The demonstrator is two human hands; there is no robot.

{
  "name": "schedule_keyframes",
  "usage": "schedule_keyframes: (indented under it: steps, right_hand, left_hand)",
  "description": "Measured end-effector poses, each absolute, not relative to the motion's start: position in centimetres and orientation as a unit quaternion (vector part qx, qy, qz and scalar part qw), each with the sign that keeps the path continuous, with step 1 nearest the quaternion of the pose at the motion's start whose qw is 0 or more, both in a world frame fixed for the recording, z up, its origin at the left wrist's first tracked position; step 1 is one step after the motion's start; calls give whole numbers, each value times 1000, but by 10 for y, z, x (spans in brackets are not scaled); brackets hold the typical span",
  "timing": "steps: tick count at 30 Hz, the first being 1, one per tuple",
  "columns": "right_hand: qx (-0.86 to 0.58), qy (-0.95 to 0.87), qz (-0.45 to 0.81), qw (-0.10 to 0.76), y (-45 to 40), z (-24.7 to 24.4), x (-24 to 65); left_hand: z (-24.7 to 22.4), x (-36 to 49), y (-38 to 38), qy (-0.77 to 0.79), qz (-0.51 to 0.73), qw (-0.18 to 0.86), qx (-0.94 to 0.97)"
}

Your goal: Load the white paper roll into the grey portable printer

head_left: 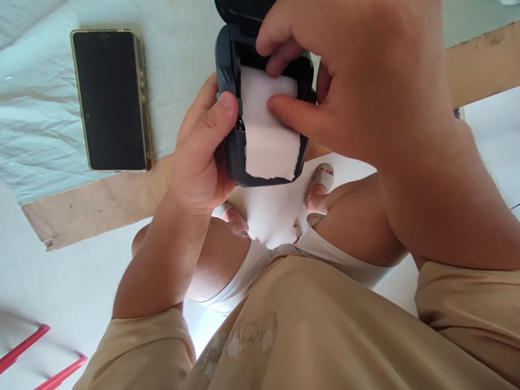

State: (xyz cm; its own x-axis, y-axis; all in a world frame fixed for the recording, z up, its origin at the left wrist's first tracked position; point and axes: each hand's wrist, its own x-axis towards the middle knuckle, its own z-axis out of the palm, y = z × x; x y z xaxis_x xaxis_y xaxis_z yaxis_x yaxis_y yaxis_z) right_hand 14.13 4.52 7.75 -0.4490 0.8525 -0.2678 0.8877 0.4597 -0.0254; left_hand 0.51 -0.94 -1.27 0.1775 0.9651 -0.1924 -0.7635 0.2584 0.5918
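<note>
A small dark receipt printer (230, 70) with its lid (244, 13) swung up is held over the table's front edge. My left hand (207, 135) is closed around its left side, thumb on the rim. A white paper roll (270, 130) lies in the printer's compartment, its loose, ragged-edged end hanging over the front. My right hand (333, 81) reaches in from the right, with the thumb on the paper and the fingertips at the top of the roll. The far side of the roll is hidden by these fingers.
A smartphone (111, 100) in a clear case lies on the pale green cloth (36, 119) to the left. The table's bare wooden edge (101, 197) runs beneath the hands. Red bars (60, 374) stand at the lower left, above the white floor (109, 254).
</note>
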Motion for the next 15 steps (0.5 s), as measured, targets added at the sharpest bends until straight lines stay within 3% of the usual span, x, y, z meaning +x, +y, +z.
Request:
schedule_keyframes:
  steps: [3, 10, 13, 15]
  right_hand:
    - [487, 861, -95, 115, 46, 76, 142]
    - [465, 866, -143, 114, 48, 75, 147]
    - [432, 881, -187, 51, 44, 80, 152]
    - [456, 837, -298, -43, 43, 83, 158]
  left_hand:
    - [-17, 3, -10, 190, 588, 761, 199]
    - [-15, 5, -12, 228, 585, 749, 213]
    - [-11, 6, -12, 231, 597, 744, 190]
    - [-9, 6, -11, 218, 615, 737, 174]
